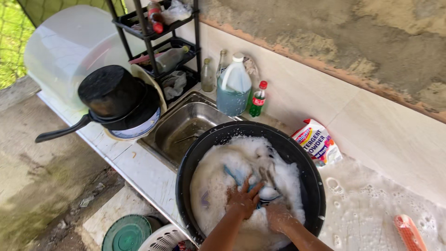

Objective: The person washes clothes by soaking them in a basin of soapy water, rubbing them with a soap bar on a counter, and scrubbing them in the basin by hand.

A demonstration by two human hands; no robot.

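Both hands were down in a black basin (306, 167) full of white suds, which stood on the wet, soapy bench (371, 209) just beside a steel sink (186, 125). The left hand (242, 201) lay spread over a blue cloth (234, 174) in the foam, fingers open and pressing on it. The right hand (278, 216) was sunk in suds just beside the left; whether its grip was closed could not be told. A detergent bag (318, 142) lay behind the basin against the tiled wall, and a jug of blue-green liquid (233, 90) stood behind the sink.
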